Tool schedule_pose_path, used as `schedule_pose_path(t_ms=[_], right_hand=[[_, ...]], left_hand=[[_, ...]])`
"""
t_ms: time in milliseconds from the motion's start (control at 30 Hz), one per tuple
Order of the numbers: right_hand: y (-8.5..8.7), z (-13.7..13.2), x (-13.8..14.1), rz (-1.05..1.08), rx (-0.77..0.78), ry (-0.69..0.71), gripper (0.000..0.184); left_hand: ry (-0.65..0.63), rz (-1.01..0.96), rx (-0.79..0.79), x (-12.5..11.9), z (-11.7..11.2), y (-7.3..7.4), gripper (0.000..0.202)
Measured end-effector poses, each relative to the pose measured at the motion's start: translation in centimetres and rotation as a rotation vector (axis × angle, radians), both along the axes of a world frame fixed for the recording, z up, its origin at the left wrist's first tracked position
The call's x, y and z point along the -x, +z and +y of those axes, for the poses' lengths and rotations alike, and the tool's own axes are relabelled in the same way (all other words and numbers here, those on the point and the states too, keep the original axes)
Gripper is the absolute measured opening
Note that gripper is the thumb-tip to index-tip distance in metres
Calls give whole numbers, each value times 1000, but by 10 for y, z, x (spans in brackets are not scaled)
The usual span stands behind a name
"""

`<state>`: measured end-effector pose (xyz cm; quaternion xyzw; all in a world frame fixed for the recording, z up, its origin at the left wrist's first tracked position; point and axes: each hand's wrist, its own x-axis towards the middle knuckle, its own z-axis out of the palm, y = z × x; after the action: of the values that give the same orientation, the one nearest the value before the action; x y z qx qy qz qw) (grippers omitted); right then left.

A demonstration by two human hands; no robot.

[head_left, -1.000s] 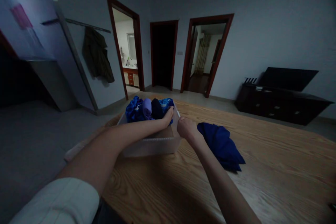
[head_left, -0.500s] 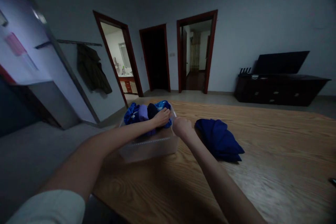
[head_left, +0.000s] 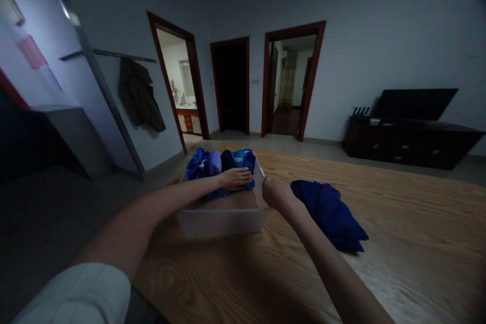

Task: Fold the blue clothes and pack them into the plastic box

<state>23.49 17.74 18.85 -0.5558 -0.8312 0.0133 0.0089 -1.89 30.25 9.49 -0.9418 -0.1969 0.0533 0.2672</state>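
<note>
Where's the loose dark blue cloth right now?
In the head view the dark blue cloth lies bunched on the wooden table, right of the clear plastic bin and just beyond the right hand, outside the bin.

Both forearms are bare to the hands. The left arm wears a white short sleeve (head_left: 79, 296) ending above the elbow; no rings or watch show.

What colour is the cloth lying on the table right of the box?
Dark blue cloth, seen best in the head view.
</note>
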Motion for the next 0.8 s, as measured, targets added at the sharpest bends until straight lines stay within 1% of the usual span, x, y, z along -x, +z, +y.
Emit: schedule_pose_path(t_ms=[233, 400, 500, 667, 800], right_hand=[[-3, -1, 6, -32, -8, -58, 34], [2, -5, 7, -28, 1, -82, 33], [4, -6, 8, -23, 10, -94, 35], [3, -6, 8, -16, 26, -79, 39], [0, -7, 4, -31, 28, -53, 38]], left_hand=[[26, -34, 0, -10, 10, -9, 32], [54, -28, 6, -20, 7, -9, 25], [47, -15, 20, -21, 0, -3, 30], [-40, 69, 127, -18, -13, 12, 40], [-52, 84, 170, -17, -22, 24, 40]])
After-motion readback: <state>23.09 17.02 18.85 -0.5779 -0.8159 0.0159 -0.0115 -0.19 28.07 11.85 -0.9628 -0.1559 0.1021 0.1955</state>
